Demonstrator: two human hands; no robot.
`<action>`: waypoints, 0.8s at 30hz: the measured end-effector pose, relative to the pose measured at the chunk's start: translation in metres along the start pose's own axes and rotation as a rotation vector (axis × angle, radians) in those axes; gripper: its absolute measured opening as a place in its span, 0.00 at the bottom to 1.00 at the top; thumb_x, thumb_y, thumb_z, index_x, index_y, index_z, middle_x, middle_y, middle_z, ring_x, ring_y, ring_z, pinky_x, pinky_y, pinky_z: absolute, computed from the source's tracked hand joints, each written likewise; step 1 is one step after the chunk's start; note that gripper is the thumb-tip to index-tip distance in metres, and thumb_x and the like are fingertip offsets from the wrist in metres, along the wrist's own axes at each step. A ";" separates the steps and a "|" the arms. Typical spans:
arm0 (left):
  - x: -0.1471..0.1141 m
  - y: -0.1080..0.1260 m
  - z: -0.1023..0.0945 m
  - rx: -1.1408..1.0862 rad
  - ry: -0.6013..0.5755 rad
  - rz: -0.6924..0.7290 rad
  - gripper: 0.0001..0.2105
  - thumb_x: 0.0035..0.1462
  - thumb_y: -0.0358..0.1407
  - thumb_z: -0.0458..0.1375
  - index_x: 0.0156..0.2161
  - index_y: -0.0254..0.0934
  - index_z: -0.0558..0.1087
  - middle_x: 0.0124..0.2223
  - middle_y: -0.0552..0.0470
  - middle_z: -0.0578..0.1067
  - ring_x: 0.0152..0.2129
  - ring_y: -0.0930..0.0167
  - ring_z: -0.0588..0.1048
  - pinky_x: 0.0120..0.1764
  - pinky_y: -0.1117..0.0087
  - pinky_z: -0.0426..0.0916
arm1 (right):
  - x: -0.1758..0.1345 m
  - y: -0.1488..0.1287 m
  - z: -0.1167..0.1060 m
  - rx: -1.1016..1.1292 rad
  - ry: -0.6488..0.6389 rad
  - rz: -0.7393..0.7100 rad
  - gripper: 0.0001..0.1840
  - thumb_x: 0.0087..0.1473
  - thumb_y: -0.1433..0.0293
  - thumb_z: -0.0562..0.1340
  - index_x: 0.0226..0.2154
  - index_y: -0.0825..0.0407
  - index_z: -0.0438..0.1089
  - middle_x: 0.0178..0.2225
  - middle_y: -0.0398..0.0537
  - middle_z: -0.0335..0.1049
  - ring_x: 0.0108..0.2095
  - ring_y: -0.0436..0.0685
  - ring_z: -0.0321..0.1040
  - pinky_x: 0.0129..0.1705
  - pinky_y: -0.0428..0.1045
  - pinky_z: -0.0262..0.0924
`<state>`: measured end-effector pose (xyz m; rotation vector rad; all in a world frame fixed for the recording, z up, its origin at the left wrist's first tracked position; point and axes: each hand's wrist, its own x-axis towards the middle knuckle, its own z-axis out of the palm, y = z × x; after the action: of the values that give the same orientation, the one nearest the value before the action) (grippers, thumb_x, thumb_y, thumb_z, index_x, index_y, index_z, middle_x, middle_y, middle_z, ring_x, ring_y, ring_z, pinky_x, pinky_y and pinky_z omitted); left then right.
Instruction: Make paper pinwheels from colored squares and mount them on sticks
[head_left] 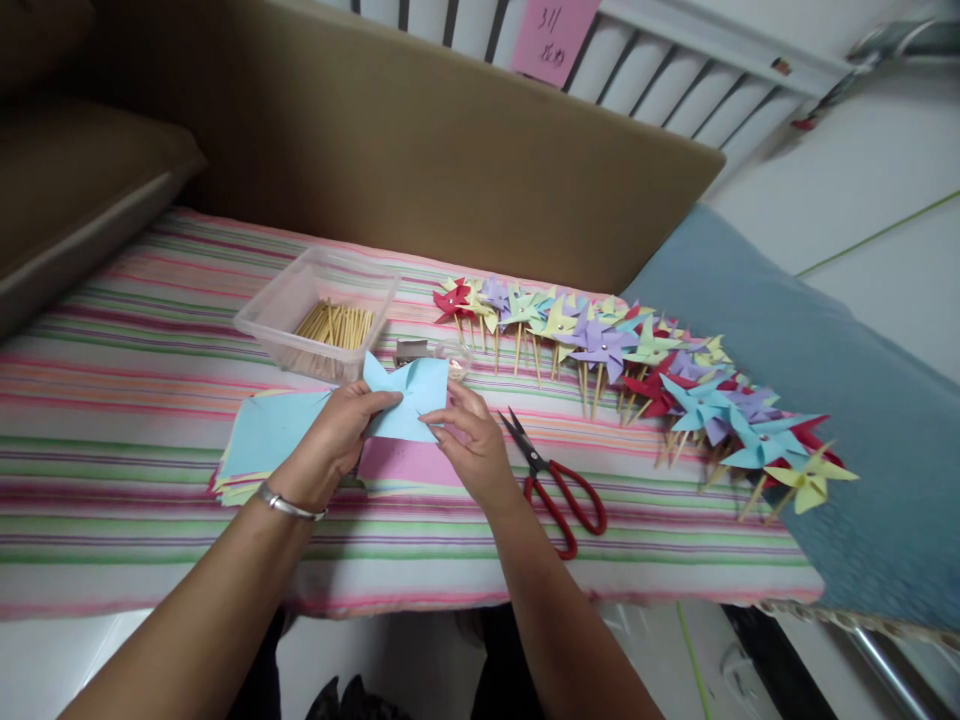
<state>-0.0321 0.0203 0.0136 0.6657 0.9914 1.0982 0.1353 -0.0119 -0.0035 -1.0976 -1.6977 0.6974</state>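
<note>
Paper (426, 388), blue and notched, stretches sideways above a pink sheet (405, 464): left hand (346, 425) pinches its left side; right hand (474, 442), nearer the red-handled scissors (535, 461), meets its right edge, grip hard to tell.

Dim, diffuse light, darkest upper left; soft shadow on multicolour striped fabric cloth (409, 545); wide-angle stretch, edges soft.

One head-worn view: scene is seen from above the near edge of the striped cloth (150, 400), facing forward and down. Left hand (345, 425) and right hand (476, 445) are framed at arm's reach, mid-frame; brown board (465, 150) is caught farther off, across the top.
</note>
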 end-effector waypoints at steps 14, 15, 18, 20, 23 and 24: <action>0.001 -0.009 0.002 0.091 0.016 0.005 0.09 0.33 0.32 0.66 0.22 0.33 0.71 0.20 0.56 0.71 0.16 0.76 0.65 0.22 0.75 0.58 | 0.003 -0.001 0.000 0.205 -0.070 0.118 0.02 0.46 0.71 0.66 0.26 0.48 0.73 0.37 0.44 0.66 0.45 0.56 0.64 0.52 0.53 0.55; 0.001 -0.010 0.002 0.096 0.017 0.004 0.09 0.33 0.33 0.66 0.21 0.33 0.71 0.19 0.56 0.71 0.16 0.77 0.65 0.21 0.75 0.58 | 0.003 -0.001 0.000 0.205 -0.072 0.123 0.03 0.46 0.71 0.67 0.26 0.48 0.72 0.37 0.44 0.66 0.45 0.56 0.64 0.52 0.53 0.55; 0.001 -0.010 0.002 0.106 0.022 0.006 0.09 0.33 0.33 0.66 0.21 0.34 0.71 0.19 0.57 0.70 0.16 0.77 0.64 0.22 0.75 0.57 | 0.004 -0.001 0.000 0.196 -0.072 0.135 0.03 0.46 0.70 0.66 0.25 0.49 0.71 0.36 0.44 0.66 0.44 0.56 0.64 0.51 0.52 0.55; 0.000 -0.010 0.004 0.106 0.023 -0.002 0.09 0.33 0.32 0.66 0.22 0.34 0.71 0.20 0.56 0.72 0.17 0.76 0.66 0.23 0.75 0.59 | 0.004 -0.001 0.000 0.187 -0.065 0.149 0.04 0.46 0.69 0.66 0.24 0.49 0.70 0.34 0.43 0.65 0.41 0.55 0.64 0.49 0.52 0.56; 0.000 -0.012 0.006 0.112 0.015 -0.004 0.08 0.34 0.32 0.66 0.24 0.34 0.73 0.22 0.55 0.74 0.19 0.75 0.67 0.24 0.75 0.60 | 0.005 -0.002 0.001 0.152 -0.044 0.193 0.05 0.46 0.68 0.65 0.23 0.49 0.69 0.31 0.42 0.64 0.37 0.54 0.63 0.45 0.51 0.56; 0.000 -0.013 0.006 0.118 0.008 -0.002 0.08 0.34 0.32 0.66 0.25 0.34 0.74 0.22 0.56 0.74 0.19 0.76 0.67 0.24 0.75 0.60 | 0.005 -0.002 0.001 0.128 -0.035 0.213 0.05 0.46 0.68 0.65 0.22 0.49 0.69 0.30 0.42 0.64 0.37 0.54 0.62 0.46 0.51 0.55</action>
<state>-0.0212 0.0156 0.0053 0.7561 1.0700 1.0473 0.1331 -0.0077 -0.0001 -1.1917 -1.5553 0.9512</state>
